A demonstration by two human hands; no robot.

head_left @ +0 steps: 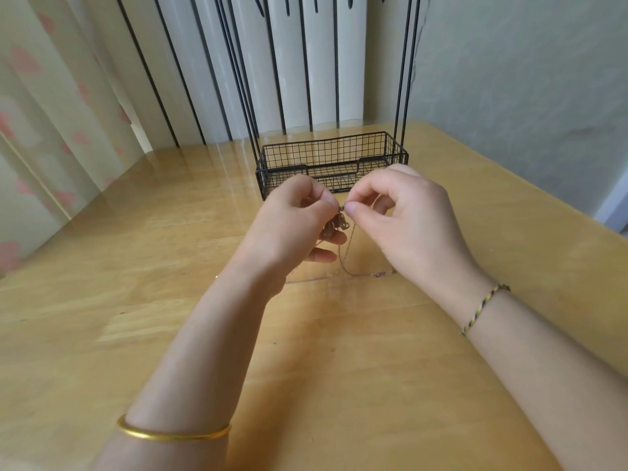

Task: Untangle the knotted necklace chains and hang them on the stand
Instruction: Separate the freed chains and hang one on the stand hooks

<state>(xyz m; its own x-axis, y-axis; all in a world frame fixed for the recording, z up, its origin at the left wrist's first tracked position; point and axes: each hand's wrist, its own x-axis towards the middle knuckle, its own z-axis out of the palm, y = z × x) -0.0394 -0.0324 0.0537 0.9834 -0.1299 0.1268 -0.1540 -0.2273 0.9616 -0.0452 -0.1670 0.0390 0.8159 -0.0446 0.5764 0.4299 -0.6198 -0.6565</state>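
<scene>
1 bangle; left hand and right hand pinch 1 chain tangle.

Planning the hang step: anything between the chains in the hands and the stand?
Nothing visible. Left hand and right hand pinch the necklace chains just before the stand's basket, no object between. Hooks are mostly cut off at the top edge.

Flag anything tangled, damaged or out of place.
The chains hang in a knotted clump pinched between the left hand and right hand, one strand trailing onto the table. Nothing looks damaged or spilled.
</scene>
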